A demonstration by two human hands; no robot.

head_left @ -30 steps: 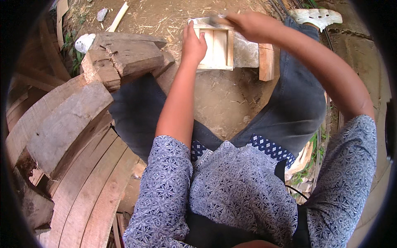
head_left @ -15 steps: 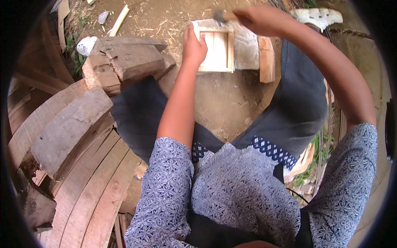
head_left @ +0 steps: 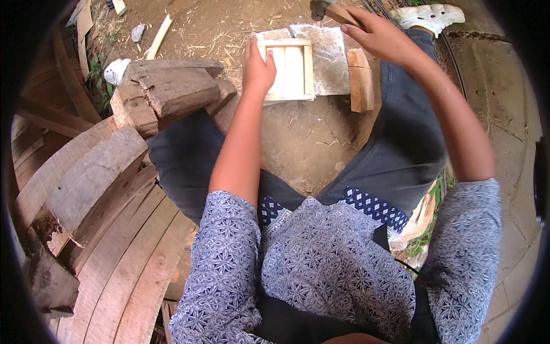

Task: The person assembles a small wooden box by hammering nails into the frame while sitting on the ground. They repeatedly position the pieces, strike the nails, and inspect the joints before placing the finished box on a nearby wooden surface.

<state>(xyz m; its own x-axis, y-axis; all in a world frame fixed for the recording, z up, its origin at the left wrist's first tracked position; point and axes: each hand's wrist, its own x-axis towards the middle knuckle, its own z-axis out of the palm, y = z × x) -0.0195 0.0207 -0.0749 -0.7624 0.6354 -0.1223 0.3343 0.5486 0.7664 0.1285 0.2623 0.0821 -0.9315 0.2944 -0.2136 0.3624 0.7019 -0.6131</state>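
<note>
A small square frame of pale wood (head_left: 307,69), backed with light boards, rests on a flat stone-like slab (head_left: 331,63) between my legs. My left hand (head_left: 259,71) is closed around the frame's left side, thumb over its inner edge. In my right hand (head_left: 378,37) is a hammer (head_left: 346,16), gripped by its wooden handle. The dark hammer head is raised beyond the frame's far right corner, apart from the wood.
A reddish wood block (head_left: 360,80) stands at the slab's right end. Thick timber offcuts (head_left: 172,86) lie to the left, with long planks (head_left: 126,269) nearer me. A thin wood strip (head_left: 159,37) and shavings lie on the dirt.
The hammer has lifted away from the frame's far edge, up and to the right. My left hand keeps its hold on the frame, and the whole view has shifted slightly.
</note>
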